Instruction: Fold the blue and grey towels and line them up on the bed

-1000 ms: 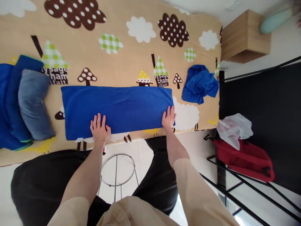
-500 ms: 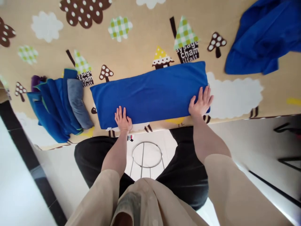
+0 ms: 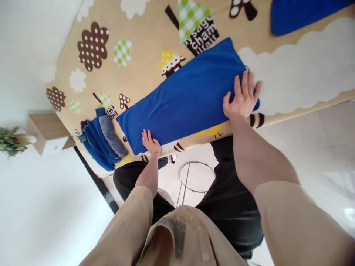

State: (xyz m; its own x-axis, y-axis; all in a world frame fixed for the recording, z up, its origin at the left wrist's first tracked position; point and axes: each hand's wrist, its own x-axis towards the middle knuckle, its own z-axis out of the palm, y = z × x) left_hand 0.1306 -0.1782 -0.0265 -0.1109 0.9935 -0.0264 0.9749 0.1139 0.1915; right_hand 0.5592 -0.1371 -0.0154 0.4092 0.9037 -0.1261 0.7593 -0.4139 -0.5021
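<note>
A long blue cloth (image 3: 185,98), folded into a narrow strip, lies flat on a tan bed sheet (image 3: 149,44) printed with clouds, trees and mushrooms. My left hand (image 3: 151,142) rests flat on the strip's near left corner, fingers spread. Palm down, my right hand (image 3: 242,98) presses on the strip's right end with its fingers apart. Neither hand grips anything.
A stack of folded blue and grey cloths (image 3: 101,142) sits to the left of the strip. Another loose blue cloth (image 3: 299,14) lies at the top right. A wooden bedside box (image 3: 46,129) stands at the left. A metal stool (image 3: 194,173) is by my legs.
The view has swung and tilted, so the bed now runs diagonally. Both hands stay pressed on the two ends of the blue strip, the right one slightly further onto it.
</note>
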